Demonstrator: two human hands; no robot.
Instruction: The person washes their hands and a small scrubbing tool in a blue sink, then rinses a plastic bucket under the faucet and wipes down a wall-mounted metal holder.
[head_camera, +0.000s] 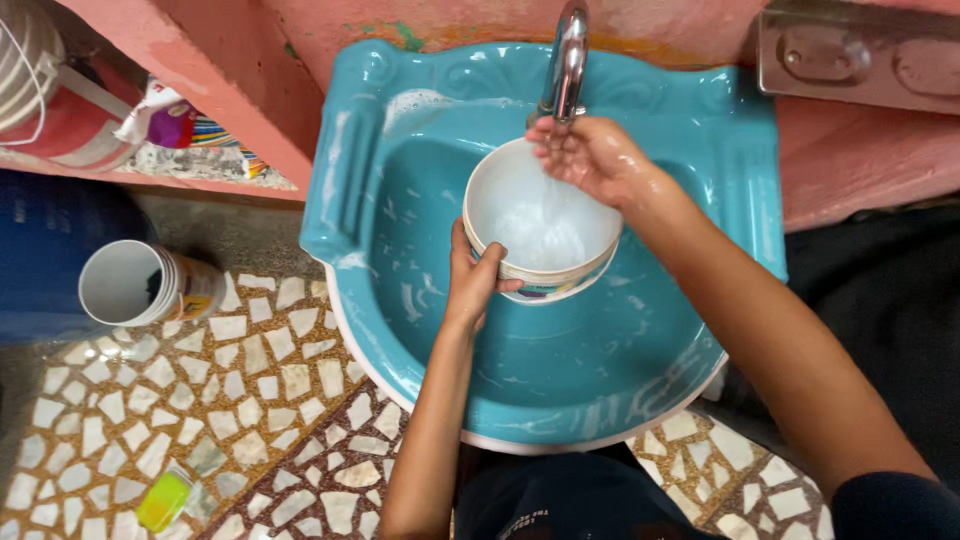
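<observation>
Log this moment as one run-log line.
left hand: grips white tub rim | right hand: under running tap | tub over teal sink

A white bowl (540, 225) is held by its near rim in the left hand (472, 275) over a turquoise sink (420, 330). The wet right hand (590, 155) is held open above the bowl, just under the metal tap (566, 60). A white cup (150, 283) is seen on the mosaic floor (200, 400).

Mosaic floor (250, 400), white cup (140, 283), yellow-green sponge (165, 499)
</observation>
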